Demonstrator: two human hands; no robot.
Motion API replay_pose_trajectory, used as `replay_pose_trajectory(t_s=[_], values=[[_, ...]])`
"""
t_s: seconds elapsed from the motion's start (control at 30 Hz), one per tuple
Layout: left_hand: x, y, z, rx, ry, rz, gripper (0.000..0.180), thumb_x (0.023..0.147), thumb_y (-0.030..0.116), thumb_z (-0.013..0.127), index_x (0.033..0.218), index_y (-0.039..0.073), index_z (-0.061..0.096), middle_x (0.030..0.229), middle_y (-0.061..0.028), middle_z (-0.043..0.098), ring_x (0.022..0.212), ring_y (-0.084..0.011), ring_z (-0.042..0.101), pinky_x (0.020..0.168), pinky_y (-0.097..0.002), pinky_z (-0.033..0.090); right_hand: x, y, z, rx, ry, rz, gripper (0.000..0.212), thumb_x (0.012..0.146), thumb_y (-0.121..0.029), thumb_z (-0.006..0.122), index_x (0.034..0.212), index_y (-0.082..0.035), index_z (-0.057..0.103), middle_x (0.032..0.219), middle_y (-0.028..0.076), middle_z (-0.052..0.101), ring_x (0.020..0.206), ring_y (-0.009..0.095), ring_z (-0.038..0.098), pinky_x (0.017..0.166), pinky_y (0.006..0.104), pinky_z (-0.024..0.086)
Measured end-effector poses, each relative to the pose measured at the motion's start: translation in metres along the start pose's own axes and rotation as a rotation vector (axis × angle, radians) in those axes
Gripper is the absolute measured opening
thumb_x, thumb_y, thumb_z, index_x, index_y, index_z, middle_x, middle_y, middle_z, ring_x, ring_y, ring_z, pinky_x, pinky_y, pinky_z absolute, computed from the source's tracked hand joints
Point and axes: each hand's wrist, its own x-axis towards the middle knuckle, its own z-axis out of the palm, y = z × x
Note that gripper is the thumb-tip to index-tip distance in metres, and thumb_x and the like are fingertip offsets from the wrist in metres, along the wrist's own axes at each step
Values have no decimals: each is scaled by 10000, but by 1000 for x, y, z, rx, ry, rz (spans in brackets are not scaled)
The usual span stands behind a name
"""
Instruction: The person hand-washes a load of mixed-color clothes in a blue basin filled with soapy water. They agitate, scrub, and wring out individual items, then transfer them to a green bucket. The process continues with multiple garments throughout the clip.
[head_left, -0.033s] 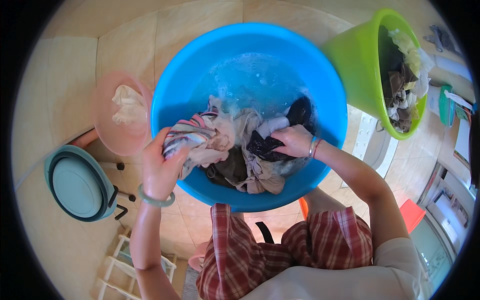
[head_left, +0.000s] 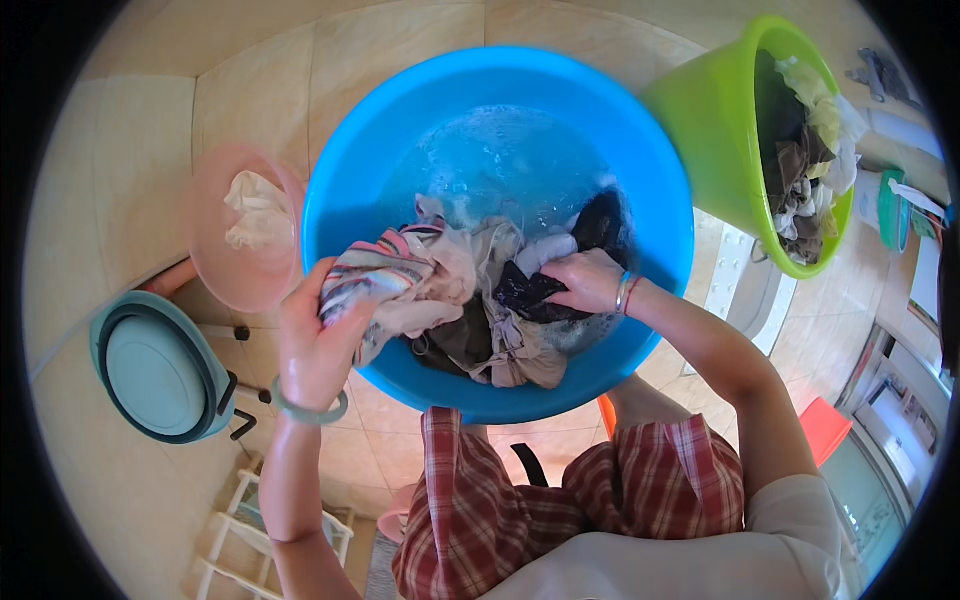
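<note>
Soapy water and several wet garments lie in a large round blue basin [head_left: 345,130]. At its near left side my left hand [head_left: 325,330] is closed around a striped cloth [head_left: 375,270] in pink, white and dark bands, lifted by the rim. My right hand [head_left: 585,283] grips a black garment [head_left: 525,292] in the right part of the basin, its fingertips partly hidden in the folds. A dark sock-like piece [head_left: 602,222] and a whitish cloth [head_left: 548,250] lie just beyond it. Beige cloth [head_left: 530,360] and a dark brown garment [head_left: 455,343] are bunched between my hands.
A tall green bucket [head_left: 705,140] holding more clothes stands at the far right, against the basin. Left of the basin is a pink translucent bowl [head_left: 215,255] with a white cloth [head_left: 260,210]. A folded grey-green bucket [head_left: 150,370] and a white rack [head_left: 235,530] sit at the near left.
My left hand has shifted slightly to the left with the striped cloth. My right hand stays in place on the black garment.
</note>
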Motion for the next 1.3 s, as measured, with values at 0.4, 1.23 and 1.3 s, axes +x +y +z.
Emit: replay_pose_trajectory(t_s=[0.4, 1.23, 1.3], values=[[-84, 86, -4, -245, 217, 114, 455, 643, 292, 765, 956, -11, 632, 745, -26, 602, 663, -93, 580, 607, -215, 425, 13, -4, -14, -38, -262, 181, 418, 815, -349, 697, 1164, -125, 645, 1092, 134, 675, 1038, 326, 636, 840, 465, 501], [-31, 112, -12, -488, 463, 543, 518, 1038, 276, 358, 1472, -3, 315, 1529, -160, 327, 1392, -289, 368, 1164, -456, 287, -29, -47, 34, 521, -195, -13, 241, 854, -278, 651, 875, -44, 595, 790, 129, 671, 660, 301, 685, 606, 391, 546], [-33, 117, -14, -429, 525, 600, 558, 1012, 291, 408, 1478, 5, 301, 1534, -164, 315, 1401, -295, 352, 1165, -456, 288, -38, -45, 20, 789, -399, 181, 309, 896, -334, 588, 885, -27, 626, 796, 131, 712, 606, 255, 701, 607, 370, 554]])
